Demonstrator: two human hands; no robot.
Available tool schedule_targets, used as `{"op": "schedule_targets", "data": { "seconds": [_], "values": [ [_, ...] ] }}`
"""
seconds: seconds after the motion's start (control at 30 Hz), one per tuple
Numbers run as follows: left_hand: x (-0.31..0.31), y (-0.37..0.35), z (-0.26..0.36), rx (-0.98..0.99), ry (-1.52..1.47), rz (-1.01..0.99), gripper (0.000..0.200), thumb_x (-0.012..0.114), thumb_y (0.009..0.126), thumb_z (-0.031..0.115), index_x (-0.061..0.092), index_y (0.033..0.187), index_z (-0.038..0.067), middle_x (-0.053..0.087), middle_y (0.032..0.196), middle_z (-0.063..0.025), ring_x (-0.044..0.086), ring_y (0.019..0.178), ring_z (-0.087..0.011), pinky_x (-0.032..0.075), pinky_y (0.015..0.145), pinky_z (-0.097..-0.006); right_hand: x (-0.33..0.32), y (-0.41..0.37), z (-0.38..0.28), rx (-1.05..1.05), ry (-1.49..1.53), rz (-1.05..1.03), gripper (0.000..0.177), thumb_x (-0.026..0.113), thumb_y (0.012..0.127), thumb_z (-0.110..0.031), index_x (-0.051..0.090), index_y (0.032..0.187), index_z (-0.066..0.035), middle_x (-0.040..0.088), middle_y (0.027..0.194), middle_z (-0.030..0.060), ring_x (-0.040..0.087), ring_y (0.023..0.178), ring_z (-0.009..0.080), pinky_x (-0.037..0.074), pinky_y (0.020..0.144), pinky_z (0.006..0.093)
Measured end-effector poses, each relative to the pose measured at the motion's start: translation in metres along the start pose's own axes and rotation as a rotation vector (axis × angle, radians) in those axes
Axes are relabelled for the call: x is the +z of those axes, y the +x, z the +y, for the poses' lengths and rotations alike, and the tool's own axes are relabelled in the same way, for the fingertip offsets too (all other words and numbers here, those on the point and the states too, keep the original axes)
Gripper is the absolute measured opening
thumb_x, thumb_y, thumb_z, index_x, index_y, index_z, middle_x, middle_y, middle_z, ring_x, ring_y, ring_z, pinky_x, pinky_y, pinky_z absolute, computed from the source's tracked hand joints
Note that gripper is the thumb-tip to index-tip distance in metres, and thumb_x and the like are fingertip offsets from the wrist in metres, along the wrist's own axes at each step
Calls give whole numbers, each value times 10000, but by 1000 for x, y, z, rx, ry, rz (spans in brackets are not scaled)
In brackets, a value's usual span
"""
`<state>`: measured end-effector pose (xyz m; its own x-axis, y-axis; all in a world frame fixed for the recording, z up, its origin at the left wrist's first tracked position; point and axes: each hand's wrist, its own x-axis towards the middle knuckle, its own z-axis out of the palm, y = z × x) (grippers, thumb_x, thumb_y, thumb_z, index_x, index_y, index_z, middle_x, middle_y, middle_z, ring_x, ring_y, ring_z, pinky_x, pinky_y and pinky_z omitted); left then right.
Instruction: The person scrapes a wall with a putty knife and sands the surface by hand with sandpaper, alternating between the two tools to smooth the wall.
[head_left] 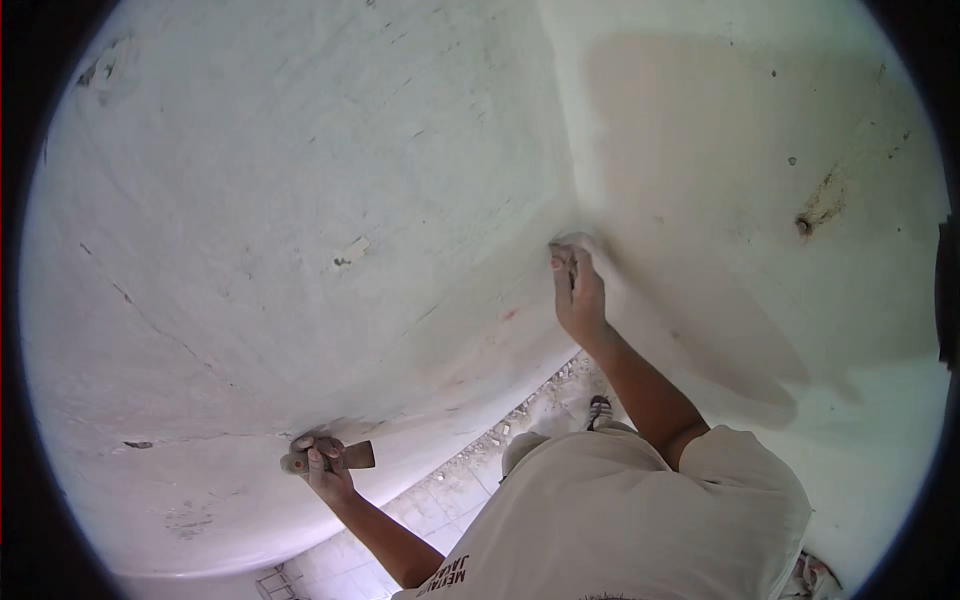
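My left hand (pixel 328 474) is closed round a putty knife (pixel 358 455), held close to the lower part of the wall (pixel 250 300). The knife's broad blade points right and its rounded handle end sticks out to the left. Farther up, my right hand (pixel 582 300) is pressed against the wall beside the inner corner, its fingers bent. A small pale edge shows at its fingertips, but what it grips is too hidden to name. Around both hands the wall surface is whitish and dusty.
The left wall has a long crack (pixel 125 293), chips and a bare patch (pixel 350 252). On the adjoining wall (pixel 690 150) is a rusty hole (pixel 804 226). Rubble (pixel 500 432) lies along the wall's foot on the tiled floor (pixel 425 515). A shoe (pixel 600 410) shows below.
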<state>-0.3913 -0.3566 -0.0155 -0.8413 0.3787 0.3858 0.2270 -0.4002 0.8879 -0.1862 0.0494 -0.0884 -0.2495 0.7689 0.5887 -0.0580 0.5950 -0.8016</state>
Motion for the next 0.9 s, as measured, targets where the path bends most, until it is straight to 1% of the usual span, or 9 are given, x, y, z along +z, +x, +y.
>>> {"op": "schedule_targets", "data": {
  "seconds": [0.1,0.23,0.27,0.37,0.5,0.53,0.63,0.8,0.9],
  "values": [
    [4,5,-1,39,-7,-19,250,688,872,224,561,1038,87,516,640,-16,481,565,-127,440,586,-300,4,-9,-5,-186,-89,-115,195,535,941,-52,503,1112,38,643,887,169,655,709,283,515,634,334],
    [8,3,0,55,11,-38,209,664,894,221,569,1032,98,497,636,-7,451,539,-116,417,561,-280,5,5,5,-48,-113,143,162,554,896,-39,545,1050,10,636,855,149,648,673,293,507,590,356],
    [8,2,4,25,3,-32,236,689,871,222,560,1020,92,506,622,-12,473,546,-123,437,573,-291,4,-1,-1,28,-125,45,140,547,896,-35,559,1033,-6,640,835,144,637,646,305,498,563,360],
    [13,3,5,12,0,-44,240,696,866,218,559,1015,90,505,616,-7,464,537,-122,426,564,-284,1,-9,-12,-174,-173,-151,124,529,908,-29,569,1023,-5,638,815,148,616,616,321,484,539,362],
    [8,2,6,9,-9,-109,198,658,899,202,569,1038,92,494,636,7,466,578,-123,399,565,-282,9,-2,-3,53,-167,86,91,554,890,-38,578,976,-19,624,798,156,594,565,320,473,509,369],
    [7,3,5,9,-14,-121,202,658,898,200,568,1040,89,495,638,4,467,581,-125,399,569,-285,12,-7,-8,-152,-69,42,66,557,899,-51,577,956,-27,614,784,165,586,550,317,461,493,378],
    [13,2,8,19,24,-120,208,655,898,195,564,1047,82,485,634,2,468,588,-127,397,576,-293,4,-10,1,-132,-311,-112,43,556,904,-56,573,935,-31,601,766,159,598,566,306,462,495,364],
    [8,2,5,37,17,-119,208,647,904,189,559,1058,79,483,634,-4,466,589,-128,390,571,-294,8,-17,-15,-205,-177,-163,103,583,894,-72,579,984,-23,611,770,144,598,582,292,478,531,352],
    [11,4,4,35,21,-78,232,667,890,213,551,1032,71,497,608,-17,470,559,-126,412,561,-289,0,-1,0,3,-243,17,118,595,874,-62,577,988,-38,619,787,117,614,605,294,489,550,356]
  ]
}}
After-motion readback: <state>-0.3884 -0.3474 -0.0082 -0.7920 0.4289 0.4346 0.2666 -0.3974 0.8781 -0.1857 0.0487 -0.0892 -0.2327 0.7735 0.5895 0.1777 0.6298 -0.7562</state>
